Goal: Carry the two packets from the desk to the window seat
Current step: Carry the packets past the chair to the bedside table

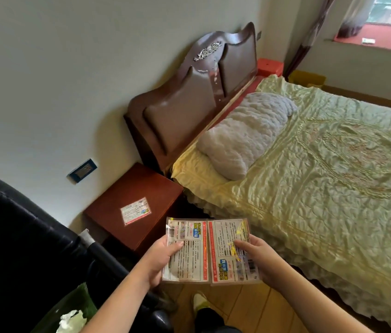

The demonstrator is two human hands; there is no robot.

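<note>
So the bed (321, 169) with its yellow-green cover fills the right side, and the window seat (386, 42) is way off at the far right corner. A red nightstand (132, 207) sits near left of the bed with a third packet (135, 211) lying on top. The two packets (210, 251) are held side by side over the floor, left hand (159, 263) clamped on the left one, right hand (259, 254) on the right one, thumbs on top.
</note>
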